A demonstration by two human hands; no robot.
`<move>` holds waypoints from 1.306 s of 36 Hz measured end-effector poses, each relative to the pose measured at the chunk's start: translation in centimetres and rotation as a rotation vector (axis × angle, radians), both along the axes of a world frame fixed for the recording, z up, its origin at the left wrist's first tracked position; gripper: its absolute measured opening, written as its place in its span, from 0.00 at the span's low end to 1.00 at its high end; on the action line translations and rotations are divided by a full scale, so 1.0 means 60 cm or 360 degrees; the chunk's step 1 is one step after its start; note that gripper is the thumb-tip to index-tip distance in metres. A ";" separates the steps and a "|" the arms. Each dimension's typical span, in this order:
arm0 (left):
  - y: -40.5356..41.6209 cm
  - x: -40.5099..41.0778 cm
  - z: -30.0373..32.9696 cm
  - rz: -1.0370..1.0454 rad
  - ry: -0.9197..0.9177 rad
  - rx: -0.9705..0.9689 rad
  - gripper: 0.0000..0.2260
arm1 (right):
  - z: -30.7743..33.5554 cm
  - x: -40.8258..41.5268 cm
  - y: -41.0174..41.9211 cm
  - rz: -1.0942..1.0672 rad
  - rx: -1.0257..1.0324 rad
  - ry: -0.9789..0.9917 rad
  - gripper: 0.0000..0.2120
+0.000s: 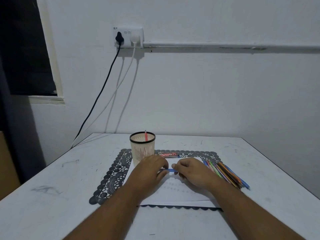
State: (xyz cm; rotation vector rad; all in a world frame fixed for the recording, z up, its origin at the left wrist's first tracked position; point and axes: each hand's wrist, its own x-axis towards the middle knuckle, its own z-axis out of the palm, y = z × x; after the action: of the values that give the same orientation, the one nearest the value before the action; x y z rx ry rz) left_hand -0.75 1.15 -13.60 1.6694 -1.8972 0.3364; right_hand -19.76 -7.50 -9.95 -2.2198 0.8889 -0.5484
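Observation:
A blue pen (170,170) lies level between my two hands, just above a white sheet of paper (174,191). My left hand (152,172) pinches its left end and my right hand (190,172) pinches its right end; only the short middle stretch shows. The paper rests on a dark lace placemat (110,177). Behind my left hand stands a cream slotted pen cup (142,148) with a black rim and one red pen (146,135) inside. A row of several coloured pens and pencils (226,174) lies to the right of my right hand.
A red-and-white pen box (168,154) lies flat behind the paper. The white table (52,196) ends at a wall; a socket plate (128,37) with a black and a white cable hangs above left. A dark window is at far left.

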 end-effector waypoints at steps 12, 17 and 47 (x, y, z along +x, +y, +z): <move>0.006 -0.001 0.002 0.0100 0.0226 0.0176 0.03 | -0.004 -0.010 0.002 0.0031 0.0780 -0.0576 0.05; 0.008 -0.001 0.005 0.0109 0.0278 0.0212 0.02 | -0.003 -0.007 0.003 0.0021 0.0762 -0.0600 0.03; 0.016 -0.005 0.017 0.0161 0.0292 0.0271 0.01 | 0.002 -0.004 0.006 -0.0240 0.0624 -0.0564 0.05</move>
State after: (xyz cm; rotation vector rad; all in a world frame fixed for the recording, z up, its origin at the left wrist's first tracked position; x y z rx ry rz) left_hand -1.06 2.09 -12.58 1.8440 -1.7501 0.0588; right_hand -20.03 -7.13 -9.82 -1.6497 0.8902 -0.7405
